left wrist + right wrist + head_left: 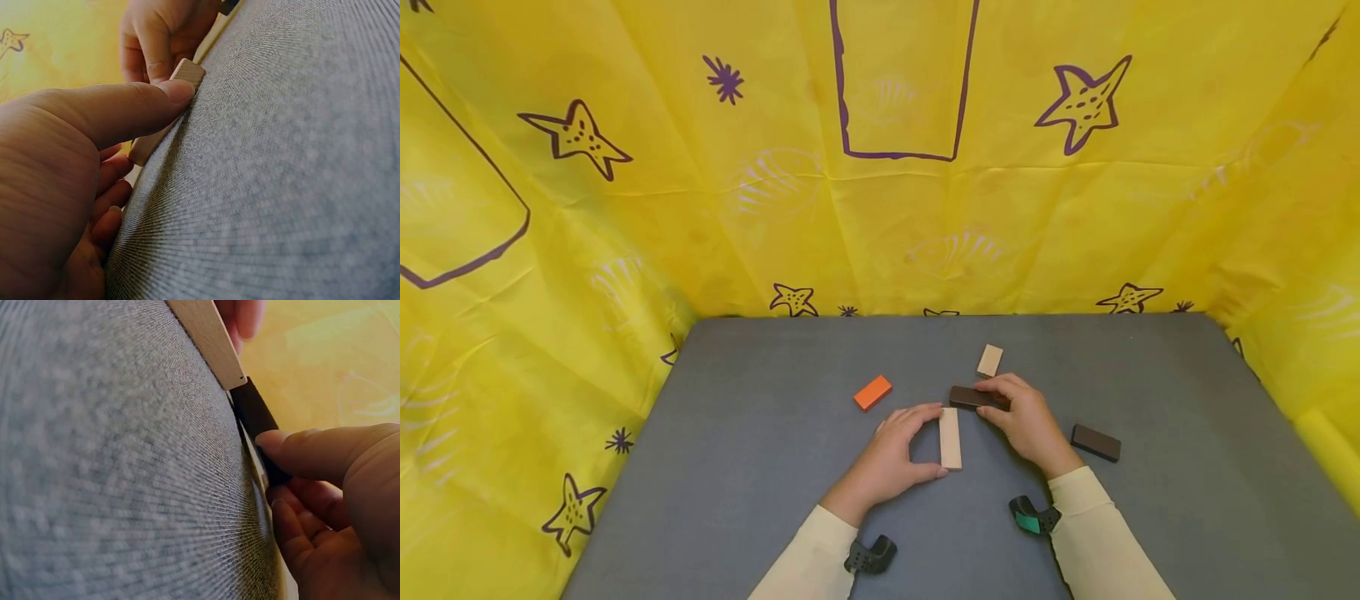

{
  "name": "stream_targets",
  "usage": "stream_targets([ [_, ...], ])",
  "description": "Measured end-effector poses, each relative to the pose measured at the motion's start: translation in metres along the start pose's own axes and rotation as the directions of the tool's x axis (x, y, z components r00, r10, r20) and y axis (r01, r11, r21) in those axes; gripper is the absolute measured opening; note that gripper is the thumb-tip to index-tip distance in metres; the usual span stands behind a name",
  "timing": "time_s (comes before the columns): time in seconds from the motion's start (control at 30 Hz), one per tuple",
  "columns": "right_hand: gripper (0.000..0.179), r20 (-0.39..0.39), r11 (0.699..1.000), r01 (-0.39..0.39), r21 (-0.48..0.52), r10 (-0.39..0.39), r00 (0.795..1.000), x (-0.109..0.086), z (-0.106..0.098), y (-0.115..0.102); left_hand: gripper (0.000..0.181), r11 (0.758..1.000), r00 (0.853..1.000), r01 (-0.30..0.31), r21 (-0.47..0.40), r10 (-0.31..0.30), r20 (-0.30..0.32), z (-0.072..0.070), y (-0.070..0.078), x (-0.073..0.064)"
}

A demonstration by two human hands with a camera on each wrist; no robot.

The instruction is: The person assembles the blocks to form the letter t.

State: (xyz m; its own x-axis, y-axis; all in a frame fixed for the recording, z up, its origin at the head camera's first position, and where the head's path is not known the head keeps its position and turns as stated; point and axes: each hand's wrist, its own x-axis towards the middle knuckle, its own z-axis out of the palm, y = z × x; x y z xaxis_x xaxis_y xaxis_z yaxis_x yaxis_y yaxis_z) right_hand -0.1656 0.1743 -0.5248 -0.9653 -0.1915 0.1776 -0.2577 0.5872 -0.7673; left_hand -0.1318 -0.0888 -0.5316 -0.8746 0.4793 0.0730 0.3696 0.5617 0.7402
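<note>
My left hand [887,457] pinches a pale wooden block [951,439] by its two ends, thumb at the near end and fingers at the far end. In the left wrist view, the thumb lies along this pale block [151,145], close above the grey cloth. Just right of it, my right hand [1028,423] holds a dark brown block [965,397] by its right end, between thumb and fingers. The right wrist view has the left end of this dark block [253,409] close against a corner of the pale block [209,339]; whether they touch, I cannot tell.
An orange block [872,393] lies to the left, beyond my left hand. Behind the right hand is a shorter-looking pale block [990,359], and another dark brown block [1096,442] lies right of that wrist. Yellow patterned cloth [895,233] hangs around the grey table [760,433].
</note>
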Motion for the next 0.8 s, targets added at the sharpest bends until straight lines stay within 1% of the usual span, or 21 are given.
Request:
stream_targets([
  [0.33, 0.032, 0.019, 0.997, 0.048, -0.066, -0.047, 0.999, 0.0003, 0.0025, 0.0016, 0.082, 1.0, 1.0, -0.008, 0.011, 0.008, -0.003, 0.0007, -0.0012, -0.0001],
  [0.8, 0.034, 0.027, 0.993, 0.074, -0.091, -0.072, 0.997, 0.0, 0.0054, -0.0013, 0.083, 1.0, 1.0, -0.014, 0.017, 0.014, -0.006, 0.0013, -0.0021, -0.0008],
])
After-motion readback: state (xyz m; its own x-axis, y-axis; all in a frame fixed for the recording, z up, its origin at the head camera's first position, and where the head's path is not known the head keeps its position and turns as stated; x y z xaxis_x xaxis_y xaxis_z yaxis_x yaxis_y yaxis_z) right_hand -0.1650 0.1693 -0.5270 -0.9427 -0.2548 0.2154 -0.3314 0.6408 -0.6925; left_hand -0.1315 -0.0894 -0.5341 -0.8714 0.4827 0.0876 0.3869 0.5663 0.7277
